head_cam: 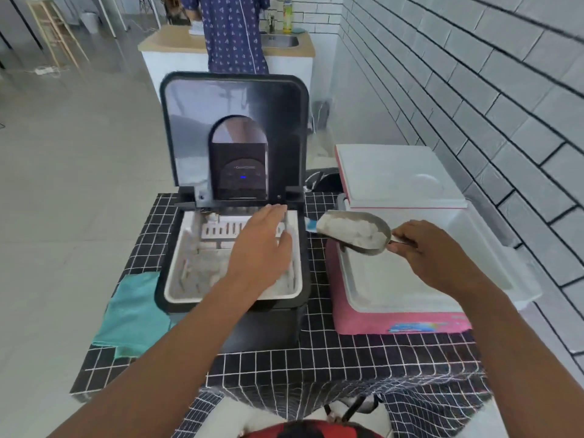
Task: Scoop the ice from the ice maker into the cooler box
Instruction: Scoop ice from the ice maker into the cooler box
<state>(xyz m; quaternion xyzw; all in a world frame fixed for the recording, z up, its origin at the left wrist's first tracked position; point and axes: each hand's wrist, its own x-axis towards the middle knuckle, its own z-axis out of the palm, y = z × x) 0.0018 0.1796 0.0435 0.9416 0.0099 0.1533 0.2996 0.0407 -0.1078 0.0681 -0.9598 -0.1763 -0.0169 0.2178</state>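
The black ice maker [177, 298] stands on the table with its lid raised, and its white basket [186, 263] holds ice. My left hand [262, 245] hovers flat over the basket, fingers straight, holding nothing. My right hand [423, 251] grips the handle of a metal scoop [357, 229] full of ice. The scoop hangs over the left rim of the pink and white cooler box [401, 320], which is open. Its lid [395, 175] leans up at the back.
A teal cloth [132, 314] lies at the table's left edge, beside the ice maker. The black checked tablecloth [331, 368] covers the table. A white brick wall [474, 90] runs along the right. A person in a blue patterned garment [234, 33] stands at a sink counter behind.
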